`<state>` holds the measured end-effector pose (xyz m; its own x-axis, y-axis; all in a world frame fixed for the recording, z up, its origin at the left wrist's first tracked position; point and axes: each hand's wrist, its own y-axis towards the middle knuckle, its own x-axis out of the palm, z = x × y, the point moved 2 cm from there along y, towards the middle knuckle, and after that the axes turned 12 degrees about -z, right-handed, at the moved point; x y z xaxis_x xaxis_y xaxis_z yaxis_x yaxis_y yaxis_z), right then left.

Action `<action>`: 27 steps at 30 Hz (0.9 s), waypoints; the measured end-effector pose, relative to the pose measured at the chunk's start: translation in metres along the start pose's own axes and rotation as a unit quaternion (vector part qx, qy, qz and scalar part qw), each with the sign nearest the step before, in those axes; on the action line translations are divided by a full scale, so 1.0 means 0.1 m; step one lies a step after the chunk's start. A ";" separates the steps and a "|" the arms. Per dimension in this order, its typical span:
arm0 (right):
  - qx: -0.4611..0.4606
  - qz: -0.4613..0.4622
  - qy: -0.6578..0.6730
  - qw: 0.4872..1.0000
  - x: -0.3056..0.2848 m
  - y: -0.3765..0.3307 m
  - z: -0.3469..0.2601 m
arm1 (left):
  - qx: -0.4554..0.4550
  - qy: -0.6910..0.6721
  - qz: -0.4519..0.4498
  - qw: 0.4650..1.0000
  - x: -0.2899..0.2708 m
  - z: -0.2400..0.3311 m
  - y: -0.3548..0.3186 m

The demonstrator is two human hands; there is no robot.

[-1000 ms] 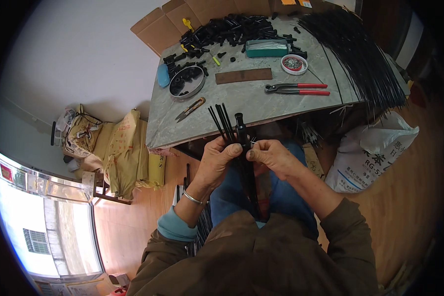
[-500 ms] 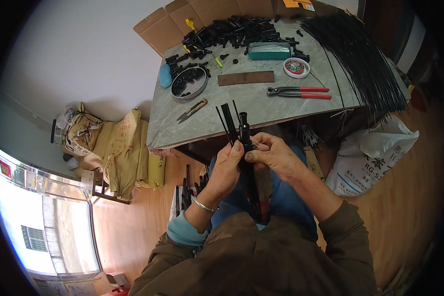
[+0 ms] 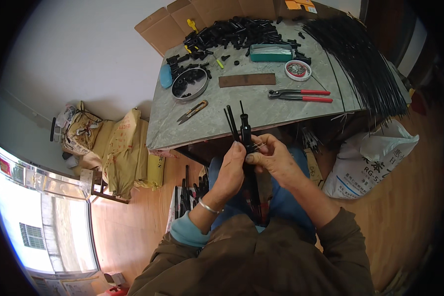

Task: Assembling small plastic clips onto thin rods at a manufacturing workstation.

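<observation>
My left hand (image 3: 232, 170) is closed around a slender black plastic fitting (image 3: 245, 129) with a narrow neck. Beside it, a few thin black rods (image 3: 230, 121) stick up above the thumb, and a dark length runs down below toward my lap. My right hand (image 3: 276, 160) pinches at the fitting's right side, thumb against it. Thin pale wire-like pieces (image 3: 259, 145) poke out between its fingers. The fingertips partly hide the spot where they meet the fitting. Both hands are over my lap, just before the table's near edge.
On the grey table (image 3: 182, 135) lie red-handled pincers (image 3: 308, 93), thread snips (image 3: 192, 112), a brown bar (image 3: 246, 80), a round tin (image 3: 202, 92), a teal box (image 3: 270, 57) and a white dish (image 3: 309, 74). Black fittings (image 3: 237, 34) heap behind; long black rods (image 3: 365, 64) overhang the right side.
The black rods and fitting have turned slightly in my left hand, so the rods look closer bunched. My right hand stays pinched at the fitting's side, with the pale pieces now showing more clearly.
</observation>
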<state>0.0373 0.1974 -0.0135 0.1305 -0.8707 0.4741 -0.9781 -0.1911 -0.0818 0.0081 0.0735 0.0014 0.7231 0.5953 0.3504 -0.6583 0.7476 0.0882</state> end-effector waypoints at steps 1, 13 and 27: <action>-0.019 0.052 -0.029 0.998 0.02 0.01 0.06 | 0.011 0.074 0.047 0.996 -0.07 -0.06 0.00; -0.145 0.136 -0.279 0.940 0.15 -0.05 0.08 | 0.003 0.204 0.091 0.975 -0.15 0.07 0.03; 0.044 0.004 -0.047 0.998 -0.04 -0.05 0.09 | -0.043 0.176 -0.021 0.983 -0.19 0.17 -0.04</action>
<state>0.0430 0.1978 -0.0228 0.1406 -0.9103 0.3894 -0.9620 -0.2185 -0.1635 -0.0065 0.0538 0.0103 0.7869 0.6171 0.0019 -0.6171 0.7868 0.0103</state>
